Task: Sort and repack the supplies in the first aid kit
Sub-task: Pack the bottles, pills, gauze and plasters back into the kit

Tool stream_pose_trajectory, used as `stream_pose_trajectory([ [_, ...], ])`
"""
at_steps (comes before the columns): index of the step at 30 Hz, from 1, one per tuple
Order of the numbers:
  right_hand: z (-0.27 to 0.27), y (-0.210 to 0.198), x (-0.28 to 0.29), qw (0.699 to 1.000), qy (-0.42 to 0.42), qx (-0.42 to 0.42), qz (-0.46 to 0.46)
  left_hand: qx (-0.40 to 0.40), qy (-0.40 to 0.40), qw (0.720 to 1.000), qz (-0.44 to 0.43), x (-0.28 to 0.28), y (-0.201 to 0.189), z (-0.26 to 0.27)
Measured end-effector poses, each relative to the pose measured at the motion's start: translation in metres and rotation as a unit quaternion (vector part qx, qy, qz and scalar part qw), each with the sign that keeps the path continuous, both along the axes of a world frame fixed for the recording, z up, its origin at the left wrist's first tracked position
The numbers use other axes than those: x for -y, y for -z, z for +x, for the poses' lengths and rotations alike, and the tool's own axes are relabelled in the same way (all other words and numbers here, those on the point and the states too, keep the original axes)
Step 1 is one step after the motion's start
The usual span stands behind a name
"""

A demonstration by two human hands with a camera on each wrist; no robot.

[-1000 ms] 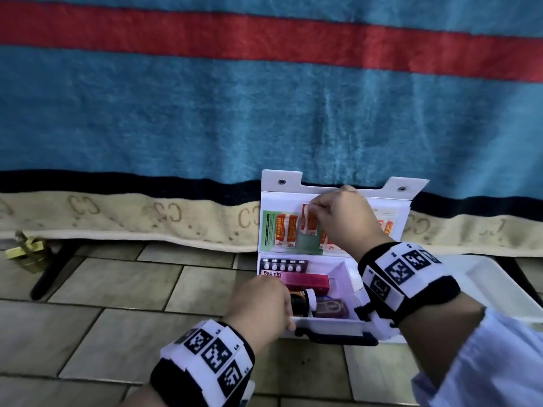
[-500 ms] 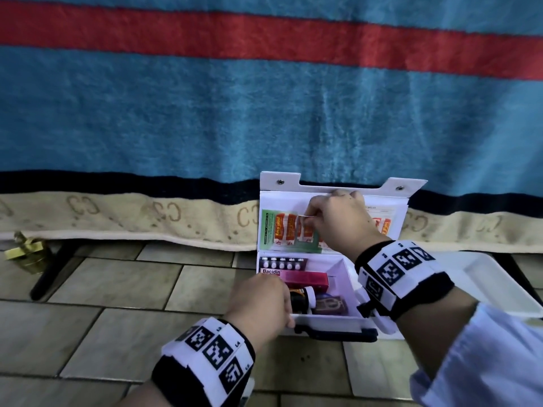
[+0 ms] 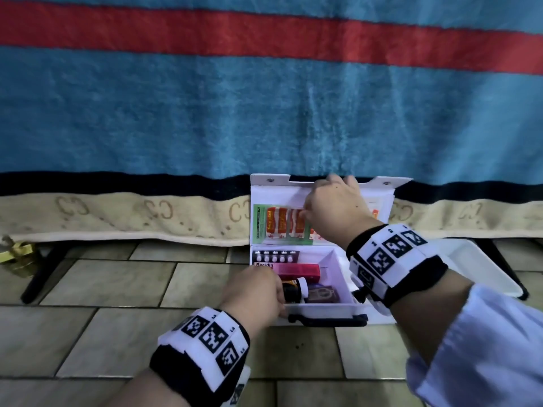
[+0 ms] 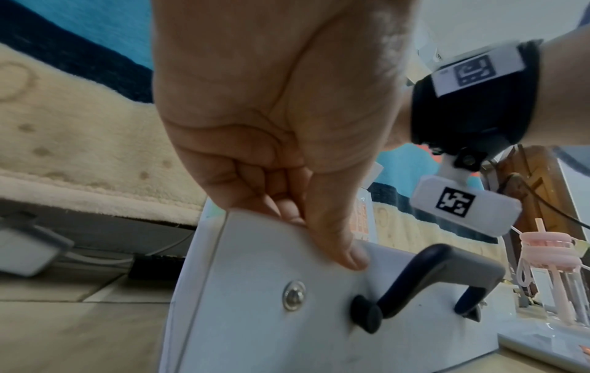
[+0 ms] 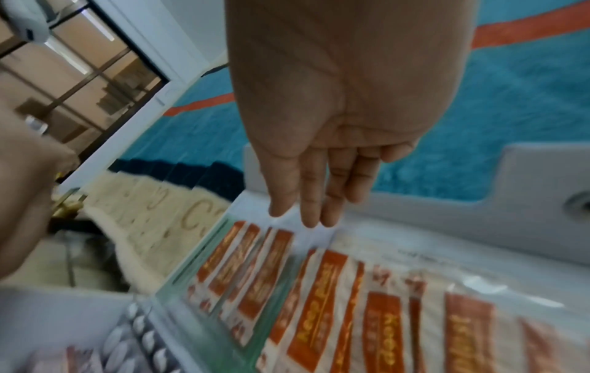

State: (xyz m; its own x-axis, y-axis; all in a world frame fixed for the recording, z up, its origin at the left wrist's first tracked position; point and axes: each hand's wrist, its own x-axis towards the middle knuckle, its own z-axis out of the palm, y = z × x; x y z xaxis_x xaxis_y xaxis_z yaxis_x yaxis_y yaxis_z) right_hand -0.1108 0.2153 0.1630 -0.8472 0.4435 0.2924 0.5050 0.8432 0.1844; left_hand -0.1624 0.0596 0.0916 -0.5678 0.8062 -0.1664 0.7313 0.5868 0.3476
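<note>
The white first aid kit lies open on the tiled floor, its lid upright against the blanket. Orange plaster strips fill the lid pocket. A blister pack, a pink box and a brown bottle lie in the base. My left hand grips the kit's front left wall, fingers curled over the rim beside the black handle. My right hand reaches to the lid's top edge. Its straight fingers point just above the plaster strips and hold nothing.
A blue, red and cream blanket hangs right behind the kit. A white tray lies to the kit's right. A brass padlock and a black leg are at the far left on the tiled floor.
My right hand pushed a plaster strip down among the others in the lid, let go and rose to the lid's top edge. My left hand stayed on the kit's front.
</note>
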Motion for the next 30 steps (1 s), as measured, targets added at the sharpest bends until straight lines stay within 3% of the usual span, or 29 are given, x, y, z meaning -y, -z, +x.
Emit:
stream_pose_trajectory([
  [5, 0.07, -0.041, -0.001, 0.986, 0.032, -0.148, -0.07, 0.025, 0.003, 1.0, -0.006, -0.001, -0.001, -0.001],
  [9, 0.161, -0.042, -0.019, 0.972, 0.135, -0.146, -0.121, 0.027, 0.013, 0.999, -0.018, -0.002, -0.003, 0.001],
  [12, 0.222, -0.012, -0.028, 0.968, 0.198, -0.067, -0.135, 0.034, 0.017, 0.999, -0.029, -0.004, -0.006, 0.0],
  [16, 0.273, 0.047, -0.019, 0.935, 0.191, 0.166, -0.249, 0.058, 0.031, 0.997, -0.048, -0.01, -0.007, -0.004],
  [19, 0.289, 0.079, 0.001, 0.918, 0.175, 0.18, -0.307, 0.064, 0.036, 0.996, -0.053, -0.012, -0.006, -0.006],
  [24, 0.292, 0.107, 0.011, 0.941, 0.202, 0.114, -0.248, 0.063, 0.031, 0.996, -0.057, -0.013, -0.006, -0.006],
  [27, 0.286, 0.1, 0.014, 0.93, 0.21, 0.17, -0.25, 0.058, 0.027, 0.996, -0.06, -0.012, -0.006, -0.005],
  [30, 0.273, 0.074, 0.014, 0.922, 0.211, 0.139, -0.294, 0.049, 0.013, 0.997, -0.055, -0.011, -0.007, -0.002],
])
